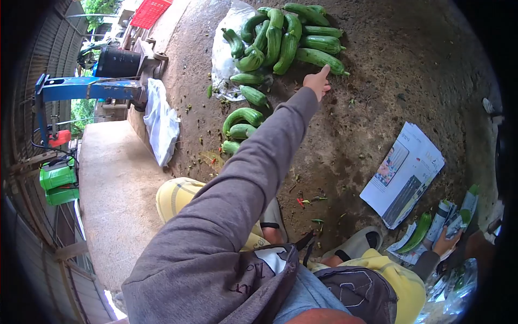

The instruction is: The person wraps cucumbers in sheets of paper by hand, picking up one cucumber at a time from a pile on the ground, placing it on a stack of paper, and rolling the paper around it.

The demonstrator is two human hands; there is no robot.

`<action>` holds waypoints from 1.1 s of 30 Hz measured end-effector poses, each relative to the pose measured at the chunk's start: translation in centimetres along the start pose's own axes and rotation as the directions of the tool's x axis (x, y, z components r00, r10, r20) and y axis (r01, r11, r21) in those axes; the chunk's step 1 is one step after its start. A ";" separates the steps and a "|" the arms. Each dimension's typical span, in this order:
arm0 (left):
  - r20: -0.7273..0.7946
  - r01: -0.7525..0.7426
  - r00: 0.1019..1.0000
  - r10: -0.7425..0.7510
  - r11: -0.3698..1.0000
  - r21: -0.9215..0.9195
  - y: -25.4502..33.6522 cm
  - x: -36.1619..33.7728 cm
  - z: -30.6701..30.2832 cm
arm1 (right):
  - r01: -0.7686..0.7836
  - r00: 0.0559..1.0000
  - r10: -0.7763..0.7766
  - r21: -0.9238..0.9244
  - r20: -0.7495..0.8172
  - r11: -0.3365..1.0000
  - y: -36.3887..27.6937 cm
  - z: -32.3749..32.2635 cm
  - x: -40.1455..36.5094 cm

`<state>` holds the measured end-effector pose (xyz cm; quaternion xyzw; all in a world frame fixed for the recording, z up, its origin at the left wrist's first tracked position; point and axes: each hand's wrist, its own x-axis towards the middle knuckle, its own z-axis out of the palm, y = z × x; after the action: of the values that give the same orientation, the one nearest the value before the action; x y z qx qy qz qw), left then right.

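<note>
My left hand (317, 85) reaches out over the dirt floor, just below the stem end of a long green gourd (324, 60). Its thumb stands apart from the fingers, and it holds nothing. This gourd lies at the edge of a heap of green gourds (274, 40). At the lower right, my right hand (447, 244) is closed against a gourd wrapped in newspaper (461, 220). Beside it are another newspaper roll (440, 218) and an unwrapped gourd (418, 232) lying on newspaper.
A stack of newspaper sheets (402, 175) lies on the floor before my knees. Several gourds (243, 116) lie in a row on the left. A clear plastic sheet (224, 67) and a white bag (160, 121) are nearby. A blue metal frame (89, 90) stands far left.
</note>
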<state>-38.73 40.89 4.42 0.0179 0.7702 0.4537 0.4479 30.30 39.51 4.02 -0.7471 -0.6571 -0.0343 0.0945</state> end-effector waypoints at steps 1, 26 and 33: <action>-0.027 0.002 1.000 -0.001 0.999 0.035 0.5 0.2 0.8 | 0.031 1.000 -0.031 -0.122 0.003 0.992 -0.7 -0.9 -0.3; 0.840 -0.163 0.502 0.207 0.976 -0.143 -9.2 -20.9 9.6 | -0.777 0.436 -0.718 0.630 0.543 0.005 -30.3 -6.1 -1.4; 0.829 -0.846 0.441 0.344 0.467 0.257 -12.6 -22.8 10.4 | -0.203 0.709 -0.564 0.889 0.423 0.412 -26.0 -5.7 -3.5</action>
<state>-13.01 30.71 8.82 0.6290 0.5843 0.2512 0.4471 4.55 38.09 11.44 -0.4505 -0.6395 0.5810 0.2248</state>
